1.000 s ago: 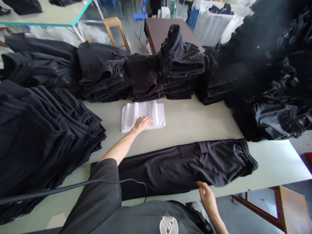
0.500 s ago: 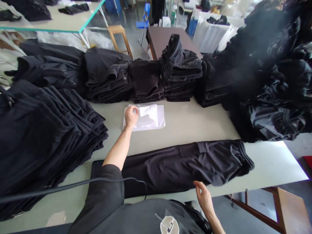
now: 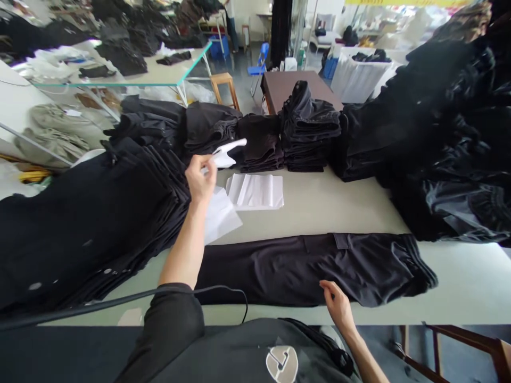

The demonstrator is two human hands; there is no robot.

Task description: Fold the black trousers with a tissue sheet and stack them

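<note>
My left hand point(image 3: 202, 178) is raised over the left part of the table, its fingers pinching a thin white sheet point(image 3: 221, 215) that hangs down and folds over at the top. Just right of it lies a stack of white sheets point(image 3: 257, 191). Folded black trousers point(image 3: 287, 271) with a side pocket stretch across the table in front of me, waistband at the right. At their near edge is my right hand point(image 3: 336, 304), fingers curled together; whether anything is between them is too small to tell.
A big pile of black garments point(image 3: 99, 223) covers the left side. Folded black stacks point(image 3: 261, 141) line the table's point(image 3: 319, 207) far edge. More black clothing point(image 3: 459, 207) is heaped at the right. A dark cable point(image 3: 120, 303) crosses near my left arm.
My left hand has lifted off the white stack and moved left with a sheet in it. The view has tilted up and turned left. My right hand stays by the trousers.
</note>
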